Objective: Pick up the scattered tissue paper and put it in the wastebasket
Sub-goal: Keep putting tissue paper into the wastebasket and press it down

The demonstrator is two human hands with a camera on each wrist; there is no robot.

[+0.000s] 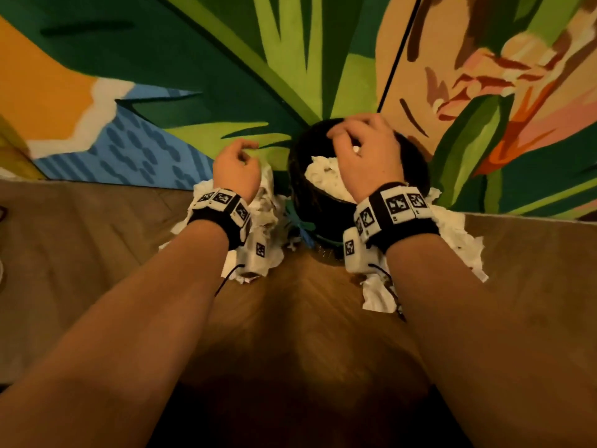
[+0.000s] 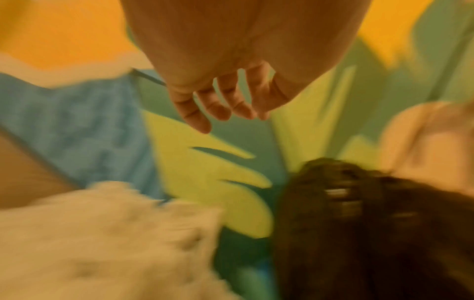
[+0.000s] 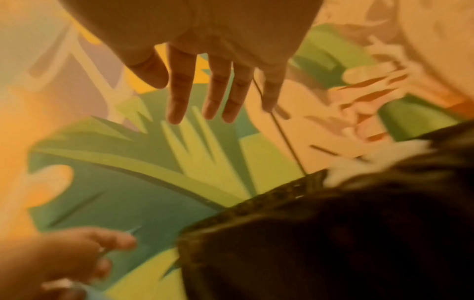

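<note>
A black mesh wastebasket (image 1: 294,176) stands against the painted wall, with crumpled white tissue (image 1: 323,179) inside. My right hand (image 1: 352,137) hovers over its opening; in the right wrist view its fingers (image 3: 177,97) are straight and hold nothing. My left hand (image 1: 240,153) hangs just left of the basket, fingers (image 2: 195,115) loosely curled and empty, above a pile of tissue on the floor (image 1: 263,218). More tissue lies right of the basket (image 1: 458,240) and near my right forearm (image 1: 376,295). Both wrist views are blurred.
A wall mural of green leaves, orange and blue (image 1: 226,76) rises right behind the basket. A thin dark vertical line (image 1: 397,53) runs down the wall to the basket. Brown wooden floor (image 1: 97,240) spreads left and right. A small teal thing (image 1: 302,225) lies at the basket's base.
</note>
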